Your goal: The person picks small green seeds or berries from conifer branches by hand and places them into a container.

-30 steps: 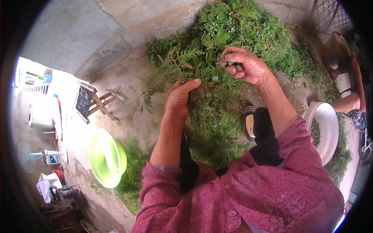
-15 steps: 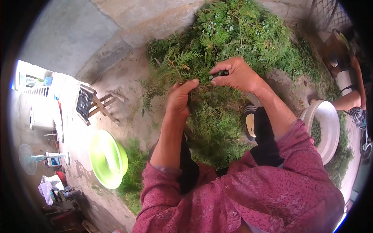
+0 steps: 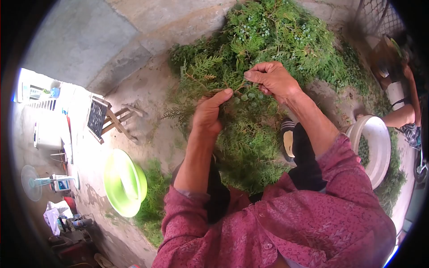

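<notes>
My left hand [image 3: 209, 111] is closed around a leafy evergreen sprig [image 3: 201, 73], thumb pressed along the stem. Its flat green fronds fan out above and to the left of the fist. Close by on the right, my right hand [image 3: 273, 81] is curled, thumb and forefinger pinched at the sprig's twig end. Small round green seed cones [image 3: 251, 94] show just under these fingers; what lies inside the palm is hidden. Below both hands, cut greenery [image 3: 250, 147] covers the floor between my feet.
A large heap of evergreen branches [image 3: 277, 40] with pale cones lies ahead against the wall. A lime-green basin [image 3: 111, 183] and a folding stool [image 3: 109, 118] stand left. At right is a white bucket [image 3: 384, 152] with green bits inside, beside another person's arm [image 3: 400, 117].
My right hand has gone from a wider grip showing dark green cones to a tighter pinch on the twig, rotating slightly. My left hand and its sprig have shifted slightly.
</notes>
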A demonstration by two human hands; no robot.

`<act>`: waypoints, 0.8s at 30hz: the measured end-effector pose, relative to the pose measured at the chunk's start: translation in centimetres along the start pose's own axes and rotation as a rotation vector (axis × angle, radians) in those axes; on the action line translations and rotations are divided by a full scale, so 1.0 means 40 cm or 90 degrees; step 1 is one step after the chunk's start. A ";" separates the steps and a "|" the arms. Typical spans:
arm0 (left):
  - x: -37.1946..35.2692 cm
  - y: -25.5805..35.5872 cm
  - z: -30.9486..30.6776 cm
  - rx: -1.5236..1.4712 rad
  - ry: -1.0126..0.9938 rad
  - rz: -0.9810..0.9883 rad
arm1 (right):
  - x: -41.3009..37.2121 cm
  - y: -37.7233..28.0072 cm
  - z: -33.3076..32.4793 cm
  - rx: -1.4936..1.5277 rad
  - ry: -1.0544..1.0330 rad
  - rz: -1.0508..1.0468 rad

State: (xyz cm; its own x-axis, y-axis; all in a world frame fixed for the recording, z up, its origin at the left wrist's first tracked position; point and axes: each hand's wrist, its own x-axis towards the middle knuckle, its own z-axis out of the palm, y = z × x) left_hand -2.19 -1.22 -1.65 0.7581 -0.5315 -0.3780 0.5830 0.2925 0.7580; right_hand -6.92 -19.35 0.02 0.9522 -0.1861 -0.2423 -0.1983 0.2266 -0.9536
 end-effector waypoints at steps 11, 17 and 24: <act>-0.030 0.052 -0.032 -0.065 0.054 0.040 | 0.029 -0.025 -0.094 0.371 -0.112 -0.045; -0.012 0.060 -0.068 -0.104 0.007 0.056 | 0.022 -0.015 -0.073 0.376 -0.199 0.044; -0.013 0.048 -0.063 -0.069 -0.006 0.043 | 0.005 -0.012 -0.034 0.272 -0.176 0.103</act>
State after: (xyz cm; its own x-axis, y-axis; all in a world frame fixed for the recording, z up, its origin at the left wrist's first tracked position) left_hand -0.72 1.64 -1.32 0.7939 -0.5152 -0.3230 0.5599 0.4121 0.7188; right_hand -6.94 -20.78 0.20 0.9544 0.1291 -0.2691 -0.2903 0.6111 -0.7364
